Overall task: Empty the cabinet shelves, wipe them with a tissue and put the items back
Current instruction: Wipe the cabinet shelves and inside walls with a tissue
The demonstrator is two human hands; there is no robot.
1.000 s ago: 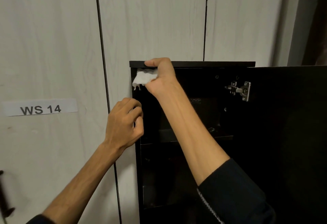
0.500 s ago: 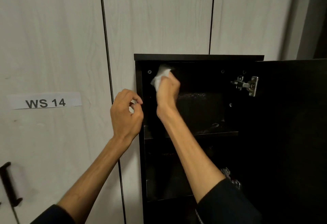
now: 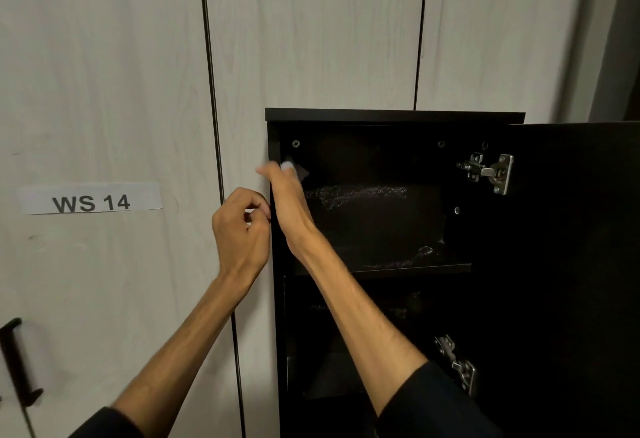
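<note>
One cabinet stands open before us, dark inside, its door swung to the right and its upper hinge exposed. We see no items on the upper shelf; a pale dusty smear shows on the back panel above it, and the lower compartment is too dark to judge.

The right hand has moved within the last second: from the top front edge of the cabinet, down into the upper compartment, and now leftward against the inner face of the left wall. It is closed around the tissue, of which only a small white tip shows above the knuckles. The tissue therefore sits at the upper left corner of the top compartment, pressed toward the wall.

The left hand has stayed just outside the cabinet's left edge, fingers loosely curled, gripping nothing we can make out.

We judge the emptying done for this shelf at least and the wiping under way, with the pass having shifted from top edge to side wall. The smeared back panel, the shelf surface and the lower compartment appear still to need attention before items go back.
</note>
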